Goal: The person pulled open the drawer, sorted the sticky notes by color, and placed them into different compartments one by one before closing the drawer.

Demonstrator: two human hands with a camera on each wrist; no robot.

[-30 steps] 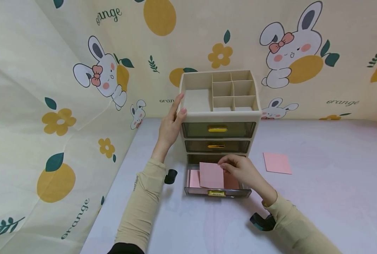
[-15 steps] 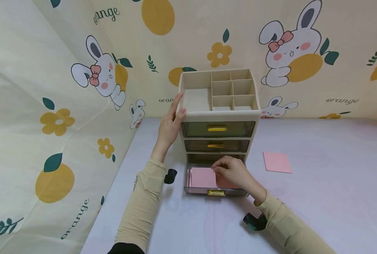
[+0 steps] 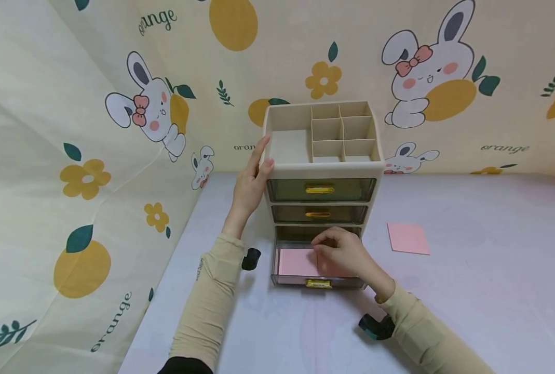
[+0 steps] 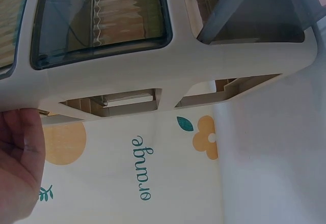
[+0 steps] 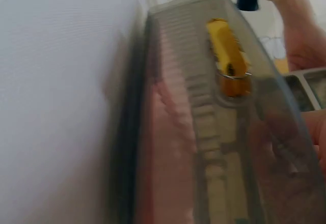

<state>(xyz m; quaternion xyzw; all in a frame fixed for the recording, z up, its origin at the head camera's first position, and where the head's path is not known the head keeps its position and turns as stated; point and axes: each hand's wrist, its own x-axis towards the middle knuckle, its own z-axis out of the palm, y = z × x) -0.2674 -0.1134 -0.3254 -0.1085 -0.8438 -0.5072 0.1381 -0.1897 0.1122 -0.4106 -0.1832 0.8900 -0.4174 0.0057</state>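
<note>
A cream desktop organizer with smoky clear drawers stands in the middle. My left hand rests against its upper left side, fingers fairly straight, thumb at the front corner; the left wrist view shows the hand at the casing's edge. The bottom drawer is pulled out. Inside it, a pink sheet like a sticky note lies on the left, with more pink on the right. My right hand is over the drawer, bent fingertips at the sheet's upper right corner. Whether they pinch it cannot be made out.
Another pink square sheet lies on the white table, right of the organizer. The two upper drawers are closed. A divided tray forms the top. Behind, a rabbit-and-orange printed cloth hangs as a wall.
The pink sheet in my right hand went left and down, from raised above the drawer to lying inside on the left. My right hand moved slightly left. The left hand stayed put.
</note>
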